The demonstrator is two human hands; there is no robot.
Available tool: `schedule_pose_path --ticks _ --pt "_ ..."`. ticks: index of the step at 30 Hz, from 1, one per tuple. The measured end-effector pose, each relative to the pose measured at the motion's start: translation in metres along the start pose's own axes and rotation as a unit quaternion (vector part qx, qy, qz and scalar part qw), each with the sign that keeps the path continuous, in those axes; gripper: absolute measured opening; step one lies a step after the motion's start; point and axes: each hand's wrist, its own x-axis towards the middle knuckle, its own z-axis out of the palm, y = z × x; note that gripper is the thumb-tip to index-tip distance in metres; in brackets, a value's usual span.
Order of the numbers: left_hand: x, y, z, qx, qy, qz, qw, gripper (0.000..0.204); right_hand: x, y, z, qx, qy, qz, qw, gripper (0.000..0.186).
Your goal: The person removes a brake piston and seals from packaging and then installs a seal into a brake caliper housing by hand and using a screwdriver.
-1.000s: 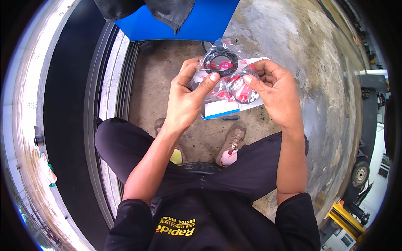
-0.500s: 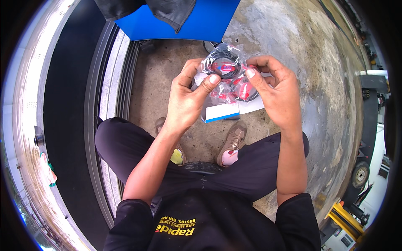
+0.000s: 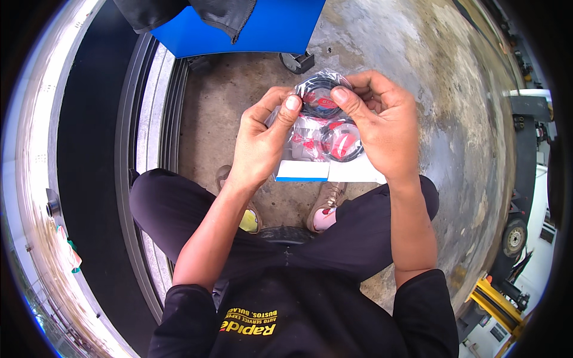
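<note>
Between both hands I hold a clear plastic bag [image 3: 321,102] with black rubber rings inside and red print on it. My left hand [image 3: 261,134] pinches its left edge between thumb and fingers. On the other side, my right hand [image 3: 382,122] grips the bag with the thumb across its front. Just below lies a second clear bag [image 3: 342,142], also with a black ring and red print. It rests in or on an open white box [image 3: 358,171] with a blue strip along one edge. What supports the box is hidden.
A blue panel [image 3: 256,36] with dark cloth [image 3: 224,15] draped over it stands ahead, with a caster wheel [image 3: 296,61] below. Metal rails [image 3: 156,113] run along my left. Stained concrete floor [image 3: 453,119] spreads to the right. A yellow metal frame [image 3: 495,304] stands at far right.
The held bag has tilted and my right thumb has moved inward over it. The second bag and the box below show more fully, and the view has shifted slightly.
</note>
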Motion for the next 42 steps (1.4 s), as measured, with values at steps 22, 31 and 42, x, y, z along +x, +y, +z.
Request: schedule_pose_path --ticks 22,31,42 --pt "0.013 -0.003 -0.014 -0.122 0.167 -0.040 0.978 0.042 -0.001 -0.001 -0.010 -0.348 -0.172 -0.294 0.873 0.024" --pt "0.009 -0.006 -0.015 -0.077 0.124 -0.038 0.989 0.039 -0.001 0.008 -0.007 -0.266 -0.147 -0.243 0.921 0.023" --pt "0.013 -0.017 -0.011 -0.043 0.062 -0.018 0.997 0.068 0.007 0.010 -0.008 -0.227 -0.058 -0.214 0.948 0.019"
